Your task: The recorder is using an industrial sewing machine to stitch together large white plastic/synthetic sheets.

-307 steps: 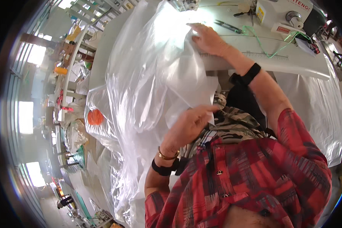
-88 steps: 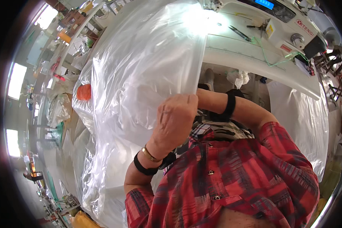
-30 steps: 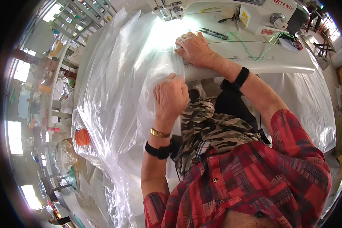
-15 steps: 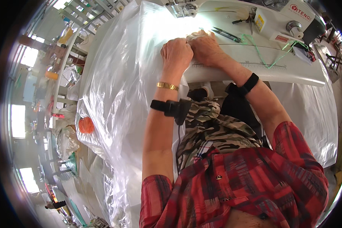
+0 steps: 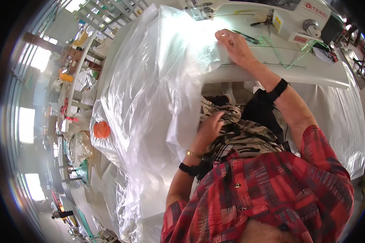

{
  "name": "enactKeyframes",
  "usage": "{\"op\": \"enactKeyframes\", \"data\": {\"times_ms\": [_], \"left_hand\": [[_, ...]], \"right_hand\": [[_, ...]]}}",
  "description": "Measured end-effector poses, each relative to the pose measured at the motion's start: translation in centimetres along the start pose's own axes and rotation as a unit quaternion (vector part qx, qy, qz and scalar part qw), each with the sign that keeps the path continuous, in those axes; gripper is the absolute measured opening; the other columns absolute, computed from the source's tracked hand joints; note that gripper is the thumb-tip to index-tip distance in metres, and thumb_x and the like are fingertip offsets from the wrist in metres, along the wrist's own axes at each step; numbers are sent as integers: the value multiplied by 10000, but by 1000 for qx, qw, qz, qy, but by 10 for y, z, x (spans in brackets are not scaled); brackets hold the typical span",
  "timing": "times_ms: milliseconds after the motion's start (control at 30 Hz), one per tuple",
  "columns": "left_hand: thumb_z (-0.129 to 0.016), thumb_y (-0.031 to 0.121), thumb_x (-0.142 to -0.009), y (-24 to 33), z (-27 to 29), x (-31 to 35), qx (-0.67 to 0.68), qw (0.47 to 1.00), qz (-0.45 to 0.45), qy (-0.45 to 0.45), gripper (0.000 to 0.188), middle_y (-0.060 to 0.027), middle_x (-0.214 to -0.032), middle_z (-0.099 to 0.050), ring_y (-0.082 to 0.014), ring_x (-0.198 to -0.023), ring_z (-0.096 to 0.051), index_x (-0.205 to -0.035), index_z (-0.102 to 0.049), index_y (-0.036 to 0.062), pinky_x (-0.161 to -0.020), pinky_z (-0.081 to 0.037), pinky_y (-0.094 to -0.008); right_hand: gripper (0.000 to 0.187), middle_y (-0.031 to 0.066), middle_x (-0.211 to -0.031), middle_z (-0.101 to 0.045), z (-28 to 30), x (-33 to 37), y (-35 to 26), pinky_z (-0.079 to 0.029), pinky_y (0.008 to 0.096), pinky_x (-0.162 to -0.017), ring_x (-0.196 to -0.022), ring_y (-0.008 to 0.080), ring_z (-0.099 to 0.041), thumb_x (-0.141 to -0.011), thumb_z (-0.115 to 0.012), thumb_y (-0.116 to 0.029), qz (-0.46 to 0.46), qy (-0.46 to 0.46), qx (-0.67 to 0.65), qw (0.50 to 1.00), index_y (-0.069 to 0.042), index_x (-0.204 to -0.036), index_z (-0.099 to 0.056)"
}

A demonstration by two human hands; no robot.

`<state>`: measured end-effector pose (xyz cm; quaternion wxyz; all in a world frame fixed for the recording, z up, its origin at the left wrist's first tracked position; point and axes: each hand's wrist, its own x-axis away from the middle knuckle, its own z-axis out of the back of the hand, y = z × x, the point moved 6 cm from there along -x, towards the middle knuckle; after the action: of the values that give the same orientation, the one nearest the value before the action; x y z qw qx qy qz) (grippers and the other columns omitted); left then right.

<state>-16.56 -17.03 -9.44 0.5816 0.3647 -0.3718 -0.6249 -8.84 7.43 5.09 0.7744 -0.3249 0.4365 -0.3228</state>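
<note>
A large sheet of clear plastic film (image 5: pixel 150 101) drapes over the left of the sewing table and hangs down beside my lap. My left hand (image 5: pixel 210 128) is low over my camouflage-clad lap, against the film's right edge. One digit sticks out; the others are smeared by motion, so its grip cannot be told. Up on the table, my right hand (image 5: pixel 236 46) rests with curled fingers by the film's upper right corner. Glare hides whether film is pinched in them. Just beyond its fingertips stands the sewing machine head (image 5: pixel 200 11), under a bright lamp.
Thread snips (image 5: pixel 247 37) lie behind my right hand. Green string (image 5: pixel 278 52) loops over the table near a printed ruler strip (image 5: pixel 271 66). The machine's handwheel (image 5: pixel 312 26) is at the far right. An orange bundle (image 5: pixel 101 129) lies at the film's left edge.
My left hand has left the right hand's side and dropped toward my lap. My right hand has shifted slightly right. The film's right part now shows where my left arm was.
</note>
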Motion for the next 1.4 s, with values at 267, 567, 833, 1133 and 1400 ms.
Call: {"op": "enactKeyframes", "data": {"times_ms": [267,567,833,1133,1400], "left_hand": [[-534,287,-963,-132,230,118,-550,758,255,239,454,-228,-1143,-627,-390,-1000,-615,-1319,-481,10,-878,-480,-481],[-528,237,-947,-68,401,129,-652,684,-24,326,336,-179,-1132,-669,-385,-1073,-602,-1171,-639,13,-943,-466,-431],[-623,149,-849,92,110,-2,-504,856,-61,-93,187,-118,-830,-693,-342,-723,-659,-993,-656,34,-643,-511,-445],[-599,515,-873,43,188,-52,-483,802,-56,347,764,-174,-1395,-480,-341,-1347,-382,-1436,-376,48,-1070,-270,-542],[-732,519,-762,7,254,-56,-418,879,-42,227,876,-154,-1445,-454,-319,-1357,-392,-1438,-399,71,-1100,-254,-504]], "right_hand": [[343,41,-746,-624,-29,16,-32,-500,325,-712,-703,152,-590,-872,-684,-172,28,-122,30,992,-100,-1196,-599],[344,41,-736,-673,-39,37,-47,-466,369,-780,-690,200,-651,-845,-679,-251,100,-110,160,976,-111,-1155,-625],[257,57,-619,-592,-14,38,-33,-479,330,-601,-552,196,-573,-800,-716,-179,87,-70,131,985,-82,-1036,-682],[257,46,-742,-688,15,28,-14,-447,422,-821,-731,241,-660,-873,-572,-224,32,-173,227,958,-130,-1093,-665],[198,16,-714,-645,3,40,-34,-332,437,-948,-772,191,-615,-848,-608,-248,85,-195,321,923,-132,-983,-695]]}}
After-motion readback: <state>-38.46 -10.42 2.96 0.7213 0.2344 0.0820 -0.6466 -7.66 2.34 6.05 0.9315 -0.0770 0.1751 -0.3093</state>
